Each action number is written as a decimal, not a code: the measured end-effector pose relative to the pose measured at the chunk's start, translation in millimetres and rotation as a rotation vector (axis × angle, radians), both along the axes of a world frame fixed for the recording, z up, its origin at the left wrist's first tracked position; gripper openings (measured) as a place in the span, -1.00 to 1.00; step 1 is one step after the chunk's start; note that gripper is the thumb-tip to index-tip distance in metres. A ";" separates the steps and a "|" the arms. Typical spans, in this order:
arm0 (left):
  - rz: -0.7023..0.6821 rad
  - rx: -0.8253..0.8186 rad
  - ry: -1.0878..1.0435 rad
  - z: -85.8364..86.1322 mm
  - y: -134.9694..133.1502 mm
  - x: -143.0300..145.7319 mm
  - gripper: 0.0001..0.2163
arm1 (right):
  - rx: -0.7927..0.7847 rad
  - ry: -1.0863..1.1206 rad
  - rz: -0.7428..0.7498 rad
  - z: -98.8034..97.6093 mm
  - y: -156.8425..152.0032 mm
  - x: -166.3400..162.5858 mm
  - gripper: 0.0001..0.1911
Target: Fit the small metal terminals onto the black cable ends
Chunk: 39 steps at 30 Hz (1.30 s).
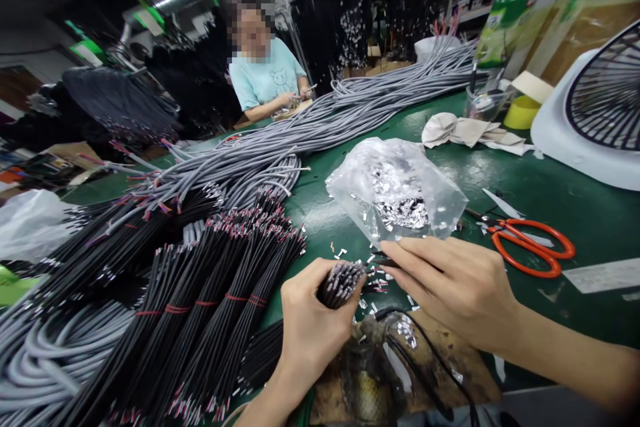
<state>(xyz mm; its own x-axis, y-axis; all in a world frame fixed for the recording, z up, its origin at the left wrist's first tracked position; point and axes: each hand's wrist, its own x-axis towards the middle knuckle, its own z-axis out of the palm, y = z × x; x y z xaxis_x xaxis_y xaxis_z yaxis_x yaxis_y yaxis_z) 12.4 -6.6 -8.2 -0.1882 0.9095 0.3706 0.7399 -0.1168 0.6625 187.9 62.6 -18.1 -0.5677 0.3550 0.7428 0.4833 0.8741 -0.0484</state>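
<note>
My left hand (320,320) is wrapped round a bundle of thin black cables (342,283), with the cut ends facing up. Just right of it, my right hand (450,287) pinches dark tweezers (384,260), their tips close to the cable ends. Whether the tips touch a cable is too small to tell. Small silvery pieces and wire scraps (377,283) lie scattered below the tweezers. Beyond both hands rests an open clear plastic bag (395,180) holding many small silvery pieces.
Black cable bundles tied with red bands (205,303) lie at left, below long grey cables (300,130). Orange-handled scissors (535,247) and a white fan (590,107) are at right. A wooden board (465,373) bears a dark-corded device. A co-worker (267,77) sits across the green table.
</note>
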 end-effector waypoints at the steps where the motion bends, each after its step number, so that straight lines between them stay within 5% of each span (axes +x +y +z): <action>1: -0.001 0.005 0.003 -0.5 0.2 0.1 -0.97 | 0.023 -0.013 0.000 0.0 -0.1 0.8 -0.78; 39: 0.011 -0.065 0.004 -6.2 0.7 3.7 -0.97 | 0.209 -0.150 -0.018 -8.5 -5.5 2.0 -0.73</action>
